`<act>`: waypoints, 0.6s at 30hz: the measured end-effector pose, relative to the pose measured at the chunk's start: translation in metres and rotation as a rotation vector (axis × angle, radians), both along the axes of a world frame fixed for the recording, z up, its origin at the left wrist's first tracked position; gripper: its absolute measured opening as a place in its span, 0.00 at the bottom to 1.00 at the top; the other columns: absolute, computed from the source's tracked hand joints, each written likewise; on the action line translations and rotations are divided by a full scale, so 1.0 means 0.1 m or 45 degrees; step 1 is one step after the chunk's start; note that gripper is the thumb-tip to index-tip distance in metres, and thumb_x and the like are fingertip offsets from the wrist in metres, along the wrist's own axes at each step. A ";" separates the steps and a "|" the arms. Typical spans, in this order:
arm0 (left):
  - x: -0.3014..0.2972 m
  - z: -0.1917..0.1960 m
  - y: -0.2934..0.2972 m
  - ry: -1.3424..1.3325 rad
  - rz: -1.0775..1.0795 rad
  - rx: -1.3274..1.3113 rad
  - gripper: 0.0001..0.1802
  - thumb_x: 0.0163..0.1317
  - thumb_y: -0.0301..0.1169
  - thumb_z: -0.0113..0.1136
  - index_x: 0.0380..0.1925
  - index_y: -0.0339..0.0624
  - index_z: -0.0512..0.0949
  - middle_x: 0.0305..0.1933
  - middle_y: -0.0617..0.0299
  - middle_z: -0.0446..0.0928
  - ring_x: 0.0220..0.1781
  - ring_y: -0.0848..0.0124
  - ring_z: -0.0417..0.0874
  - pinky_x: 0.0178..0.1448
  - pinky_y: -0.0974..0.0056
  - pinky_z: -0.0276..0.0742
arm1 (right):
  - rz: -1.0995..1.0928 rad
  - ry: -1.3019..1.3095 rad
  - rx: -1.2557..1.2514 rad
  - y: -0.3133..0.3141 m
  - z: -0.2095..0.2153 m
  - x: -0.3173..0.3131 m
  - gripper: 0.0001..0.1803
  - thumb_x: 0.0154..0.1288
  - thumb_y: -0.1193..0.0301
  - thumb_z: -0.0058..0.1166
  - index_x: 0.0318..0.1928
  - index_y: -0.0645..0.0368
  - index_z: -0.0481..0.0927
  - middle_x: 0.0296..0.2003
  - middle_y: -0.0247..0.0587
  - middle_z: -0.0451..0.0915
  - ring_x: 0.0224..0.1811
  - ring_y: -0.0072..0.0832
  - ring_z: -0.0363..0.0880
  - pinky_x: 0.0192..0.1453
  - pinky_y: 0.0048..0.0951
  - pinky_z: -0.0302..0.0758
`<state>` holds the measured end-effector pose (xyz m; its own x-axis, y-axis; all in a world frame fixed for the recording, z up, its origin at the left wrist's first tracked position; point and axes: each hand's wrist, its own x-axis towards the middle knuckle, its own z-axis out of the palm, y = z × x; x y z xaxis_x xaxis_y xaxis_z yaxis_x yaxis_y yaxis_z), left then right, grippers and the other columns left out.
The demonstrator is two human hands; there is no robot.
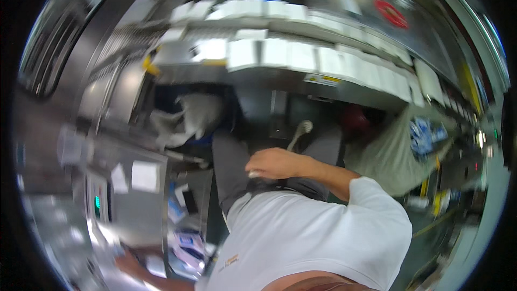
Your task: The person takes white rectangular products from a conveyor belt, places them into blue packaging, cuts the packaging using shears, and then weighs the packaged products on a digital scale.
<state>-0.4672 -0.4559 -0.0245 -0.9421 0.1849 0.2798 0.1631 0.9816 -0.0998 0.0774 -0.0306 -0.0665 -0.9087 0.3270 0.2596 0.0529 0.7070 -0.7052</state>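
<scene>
The picture is blurred by motion. My right hand (276,163) lies against my waist, where my white shirt (312,231) meets my grey trousers (231,156). Its fingers are curled, and a small pale spot shows under the fingertips; I cannot tell whether it holds anything. My left hand (129,264) is at the lower left edge, stretched toward a steel machine front (137,205). It is too smeared to show the fingers. Nothing clearly rests in either hand.
Rows of flat white packets (280,51) lie on a steel conveyor across the top. A control panel with a green light (97,202) is at the left. Blue and white packets (186,242) sit low by the machine. A pale green sack (388,153) stands at the right, a white cloth (188,118) hangs ahead.
</scene>
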 end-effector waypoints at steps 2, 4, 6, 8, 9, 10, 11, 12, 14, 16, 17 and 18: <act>0.26 0.07 0.34 0.210 -0.155 -0.465 0.28 0.63 0.44 0.75 0.52 0.32 0.82 0.44 0.48 0.86 0.38 0.57 0.87 0.46 0.52 0.84 | -0.087 0.037 -0.017 0.00 -0.14 0.10 0.10 0.71 0.66 0.58 0.46 0.58 0.79 0.40 0.45 0.83 0.46 0.46 0.83 0.51 0.44 0.79; 0.40 -0.02 0.49 0.333 -0.198 -0.450 0.27 0.63 0.43 0.74 0.51 0.32 0.82 0.44 0.48 0.85 0.38 0.57 0.87 0.46 0.53 0.84 | -0.114 0.034 -0.034 -0.02 -0.20 0.13 0.09 0.72 0.66 0.58 0.45 0.57 0.79 0.40 0.45 0.83 0.46 0.46 0.83 0.50 0.44 0.79; 0.55 -0.07 0.68 0.375 -0.260 -0.327 0.26 0.63 0.42 0.74 0.51 0.31 0.82 0.43 0.49 0.85 0.39 0.58 0.87 0.46 0.53 0.84 | -0.129 -0.037 -0.064 -0.05 -0.20 0.17 0.09 0.72 0.66 0.58 0.45 0.57 0.79 0.40 0.45 0.83 0.46 0.46 0.83 0.50 0.44 0.78; 0.67 -0.12 0.95 0.393 -0.346 -0.205 0.25 0.63 0.41 0.73 0.50 0.31 0.82 0.43 0.49 0.85 0.39 0.58 0.87 0.46 0.54 0.84 | -0.139 0.014 -0.075 -0.05 -0.17 0.22 0.09 0.72 0.65 0.58 0.44 0.58 0.80 0.39 0.45 0.83 0.45 0.46 0.83 0.49 0.45 0.78; 0.74 -0.13 1.11 0.401 -0.397 -0.129 0.24 0.63 0.41 0.73 0.50 0.31 0.82 0.43 0.49 0.85 0.39 0.59 0.87 0.47 0.54 0.84 | -0.155 0.030 -0.075 -0.06 -0.20 0.25 0.10 0.72 0.65 0.58 0.44 0.58 0.80 0.39 0.45 0.83 0.44 0.46 0.83 0.48 0.45 0.78; 0.79 -0.13 1.27 0.405 -0.447 -0.051 0.24 0.63 0.40 0.73 0.49 0.31 0.82 0.42 0.50 0.85 0.39 0.59 0.87 0.47 0.54 0.84 | -0.166 0.045 -0.074 -0.07 -0.21 0.26 0.10 0.72 0.65 0.58 0.43 0.58 0.80 0.38 0.45 0.83 0.44 0.46 0.83 0.48 0.45 0.78; 0.86 -0.14 1.39 0.403 -0.501 0.033 0.23 0.63 0.40 0.72 0.49 0.31 0.82 0.42 0.50 0.85 0.39 0.59 0.87 0.47 0.55 0.84 | -0.187 0.034 -0.096 -0.07 -0.21 0.26 0.10 0.71 0.64 0.59 0.42 0.59 0.81 0.37 0.44 0.84 0.43 0.44 0.83 0.47 0.45 0.78; 0.93 -0.14 1.54 0.405 -0.561 0.133 0.23 0.62 0.39 0.72 0.49 0.31 0.82 0.42 0.50 0.85 0.39 0.59 0.87 0.47 0.55 0.84 | -0.179 0.043 -0.097 -0.07 -0.19 0.26 0.10 0.71 0.64 0.60 0.42 0.59 0.81 0.37 0.44 0.84 0.43 0.44 0.83 0.47 0.45 0.78; 1.08 -0.11 1.74 0.378 -0.687 0.330 0.22 0.62 0.38 0.72 0.48 0.31 0.82 0.41 0.51 0.85 0.39 0.60 0.87 0.47 0.55 0.84 | -0.141 0.064 -0.117 -0.08 -0.18 0.22 0.11 0.71 0.64 0.60 0.41 0.59 0.81 0.37 0.43 0.84 0.43 0.44 0.84 0.47 0.44 0.78; 1.24 -0.05 1.98 0.333 -0.812 0.546 0.21 0.62 0.37 0.71 0.47 0.31 0.82 0.41 0.51 0.85 0.39 0.60 0.86 0.48 0.56 0.83 | -0.126 0.044 -0.105 -0.07 -0.18 0.20 0.10 0.71 0.65 0.61 0.41 0.59 0.81 0.38 0.43 0.85 0.44 0.43 0.84 0.47 0.44 0.78; 1.31 -0.04 2.07 0.297 -0.869 0.662 0.20 0.62 0.36 0.71 0.47 0.31 0.82 0.41 0.52 0.85 0.39 0.61 0.86 0.48 0.56 0.83 | -0.128 0.030 -0.108 -0.08 -0.16 0.20 0.10 0.70 0.65 0.61 0.41 0.60 0.81 0.38 0.43 0.85 0.44 0.43 0.84 0.47 0.44 0.78; 1.39 0.01 2.19 0.260 -0.930 0.762 0.20 0.62 0.36 0.71 0.47 0.30 0.82 0.41 0.52 0.85 0.39 0.61 0.86 0.48 0.56 0.83 | -0.133 0.027 -0.115 -0.07 -0.14 0.20 0.10 0.70 0.65 0.61 0.41 0.60 0.81 0.38 0.43 0.85 0.44 0.43 0.84 0.47 0.43 0.78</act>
<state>-0.3283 -0.2368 -0.0234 -0.5739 0.4794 0.6640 0.7885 0.5424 0.2899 0.0975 -0.0380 -0.0801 -0.8630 0.4426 0.2437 0.1076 0.6323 -0.7672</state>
